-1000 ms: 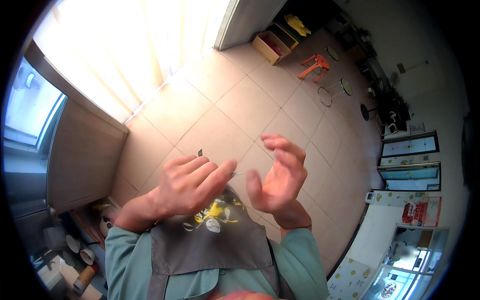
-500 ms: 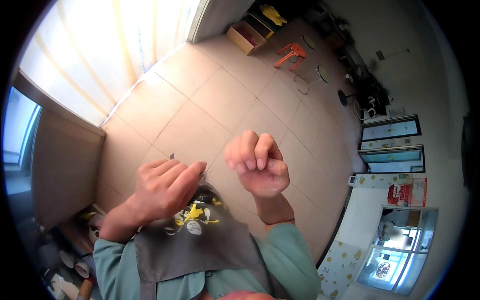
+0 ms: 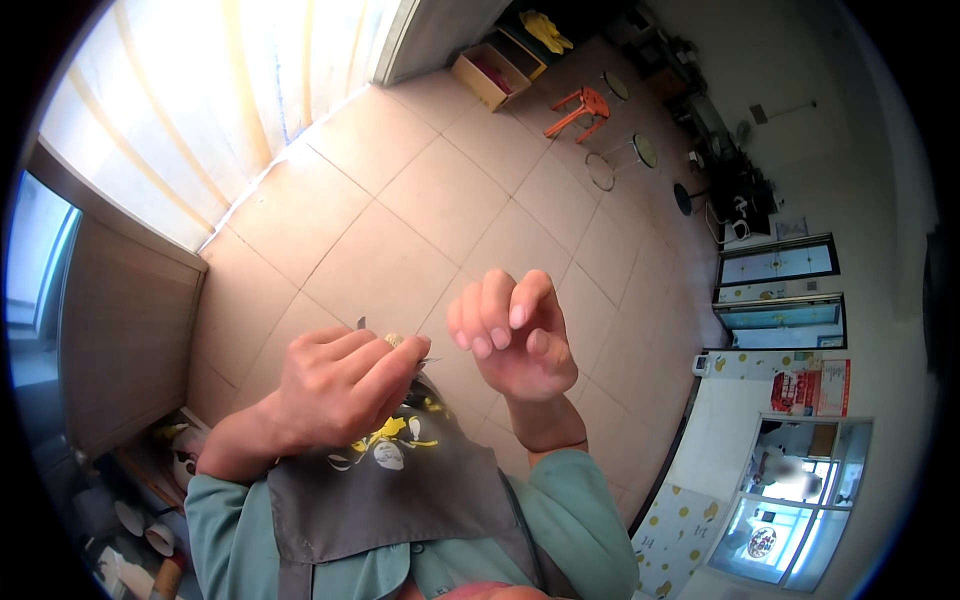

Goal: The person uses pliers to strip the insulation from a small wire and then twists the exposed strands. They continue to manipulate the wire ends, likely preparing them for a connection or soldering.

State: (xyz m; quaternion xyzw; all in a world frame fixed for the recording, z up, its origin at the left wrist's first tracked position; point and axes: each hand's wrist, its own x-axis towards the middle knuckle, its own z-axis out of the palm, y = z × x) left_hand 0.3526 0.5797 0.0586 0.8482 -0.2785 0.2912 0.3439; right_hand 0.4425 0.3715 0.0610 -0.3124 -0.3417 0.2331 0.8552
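Note:
My left hand (image 3: 340, 385) is closed in front of the dark apron (image 3: 370, 505), its back facing up. A small dark flat tip (image 3: 361, 323) sticks out past the knuckles. By the index finger shows a bit of something yellowish and textured (image 3: 393, 340), and thin metallic ends (image 3: 430, 360) poke out near the fingertip. The fingers hide most of what is held, so its kind is unclear. Just to the right, my right hand (image 3: 520, 345) is raised palm inward. Its fingers are loosely curled, the thumb stands apart from them, and nothing shows in it.
Beneath my hands lies a tiled floor (image 3: 390, 245). A wooden cabinet (image 3: 130, 330) stands at left, beside cluttered odds and ends (image 3: 145, 530). Farther off are an orange stool (image 3: 585, 108), round stools (image 3: 643, 150) and a cardboard box (image 3: 490, 78). A pale curtain (image 3: 200, 110) hangs upper left.
My left hand has shifted slightly right and turned a little, bringing the yellowish bit into sight. My right hand's fingers have loosened, and its thumb has come away from them.

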